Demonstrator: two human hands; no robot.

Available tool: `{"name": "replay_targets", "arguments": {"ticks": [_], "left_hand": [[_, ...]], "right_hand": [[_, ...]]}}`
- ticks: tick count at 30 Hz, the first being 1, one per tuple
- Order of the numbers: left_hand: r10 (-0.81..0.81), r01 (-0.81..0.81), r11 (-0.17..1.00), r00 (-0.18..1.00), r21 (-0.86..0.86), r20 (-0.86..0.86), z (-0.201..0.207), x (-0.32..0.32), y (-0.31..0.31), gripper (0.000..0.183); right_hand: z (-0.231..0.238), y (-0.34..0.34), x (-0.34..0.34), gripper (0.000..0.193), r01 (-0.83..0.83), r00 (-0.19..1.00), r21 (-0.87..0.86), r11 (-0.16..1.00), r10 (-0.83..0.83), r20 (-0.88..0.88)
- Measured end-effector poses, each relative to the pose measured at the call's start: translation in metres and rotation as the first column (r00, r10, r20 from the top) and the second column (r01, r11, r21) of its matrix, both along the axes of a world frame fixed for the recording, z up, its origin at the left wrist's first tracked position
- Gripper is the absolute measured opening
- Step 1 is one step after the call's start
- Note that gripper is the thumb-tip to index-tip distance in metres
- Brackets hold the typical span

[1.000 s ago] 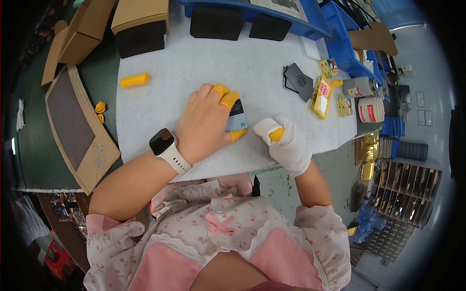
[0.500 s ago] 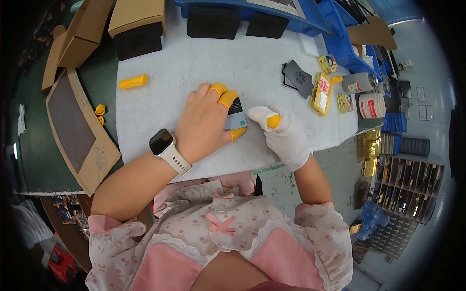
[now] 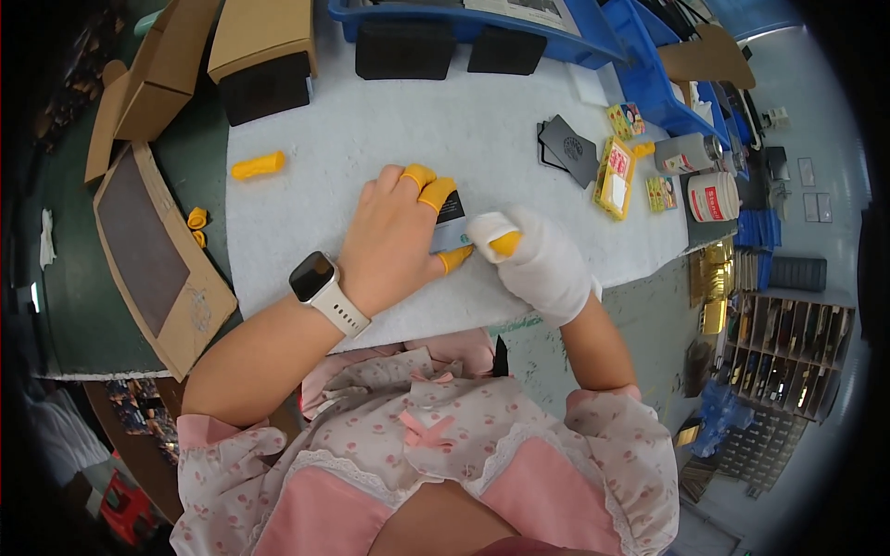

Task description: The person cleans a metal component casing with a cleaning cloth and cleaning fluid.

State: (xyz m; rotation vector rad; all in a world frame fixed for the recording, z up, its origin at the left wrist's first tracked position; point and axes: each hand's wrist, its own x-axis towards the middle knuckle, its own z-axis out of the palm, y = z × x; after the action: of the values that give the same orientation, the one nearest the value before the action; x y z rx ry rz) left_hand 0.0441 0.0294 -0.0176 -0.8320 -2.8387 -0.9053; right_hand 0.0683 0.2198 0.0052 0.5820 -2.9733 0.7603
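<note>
Since the earlier frame the right hand [image 3: 536,258] has come left, so its white cloth [image 3: 567,295] is now right at the card's [image 3: 451,230] right edge instead of sitting apart from it. The left hand [image 3: 385,227] has barely budged.

Closest first: there's a watch [image 3: 313,275] on the left wrist. The right hand looks bunched up in the cloth with one yellow tip poking out; can't tell how the hidden fingers are bent. Left fingers, some in yellow cots [image 3: 434,193], are pinching the card by its far and near edges on the white mat [image 3: 371,130]. Can't tell if the cloth overlaps the card or just touches it.

Imo, doing this well means keeping that edge pinch so the card can't skate, pulling the cloth smooth over the fingertip, and going light on pressure.

Farther out: a yellow roll [image 3: 258,166] up left, then dark cards [image 3: 572,150] and a yellow box [image 3: 614,181] off right. Black blocks [image 3: 405,51] sit way back by a blue tray [image 3: 572,44].
</note>
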Motion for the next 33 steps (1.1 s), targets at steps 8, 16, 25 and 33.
{"name": "replay_targets", "arguments": {"ticks": [8, 16, 25, 33], "left_hand": [[-0.001, 0.001, 1.0, 1.0, 0.017, 0.002, 0.0, -0.003, -0.001, 0.057], [0.081, -0.042, 0.982, 0.975, 0.186, -0.206, 0.016, 0.0, 0.003, 0.055], [-0.177, 0.318, 0.86, 0.919, 0.398, -0.352, 0.006, 0.008, 0.002, 0.018], [-0.414, 0.438, 0.789, 0.897, 0.432, -0.154, 0.01, 0.018, 0.003, 0.012]], "right_hand": [[-0.006, 0.011, -0.002, 0.025, 0.056, 0.995, -0.014, 0.998, -0.057, -0.085], [0.019, -0.003, 0.01, 0.024, 0.482, 0.854, -0.822, 0.302, 0.047, 0.518], [0.026, -0.015, 0.032, 0.043, 0.5, 0.828, -0.863, 0.078, 0.248, 0.502], [0.002, -0.008, 0.041, 0.022, 0.296, 0.866, -0.955, 0.033, 0.413, 0.283]]}}
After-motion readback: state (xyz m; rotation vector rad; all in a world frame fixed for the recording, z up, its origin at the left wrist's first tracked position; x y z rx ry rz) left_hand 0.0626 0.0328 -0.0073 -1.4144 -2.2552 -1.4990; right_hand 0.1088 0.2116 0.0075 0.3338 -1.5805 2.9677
